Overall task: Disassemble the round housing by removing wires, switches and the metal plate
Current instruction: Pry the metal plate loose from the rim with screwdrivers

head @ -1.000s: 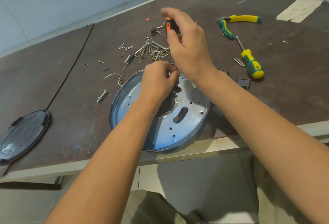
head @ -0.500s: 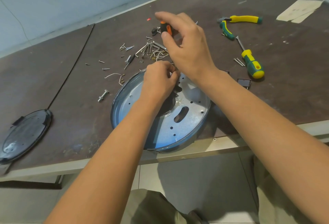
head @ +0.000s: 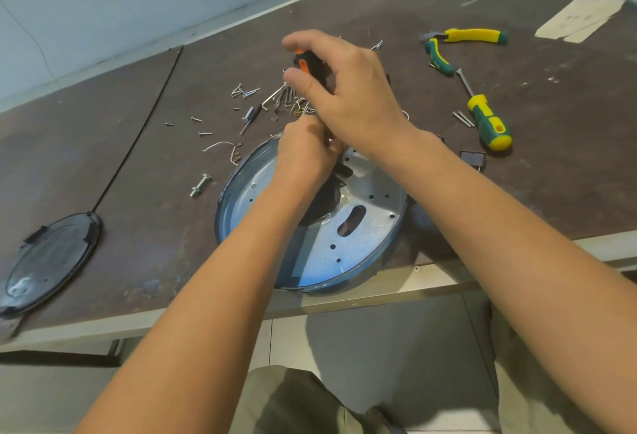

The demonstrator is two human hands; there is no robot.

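Round housing at near edge of desk, centre, open side up, within easy reach. Inside: metal plate lying flat, plus dark part at middle, partly under left wrist. Right hand above far rim, fingers wrapped round orange-black screwdriver, handle up. Likely working a fastener there; tip hidden. Left hand at same spot, fingers curled, probably steadying; what they hold, cannot tell. Loose screws and white wire lie just beyond housing. Black lid set aside, near left.
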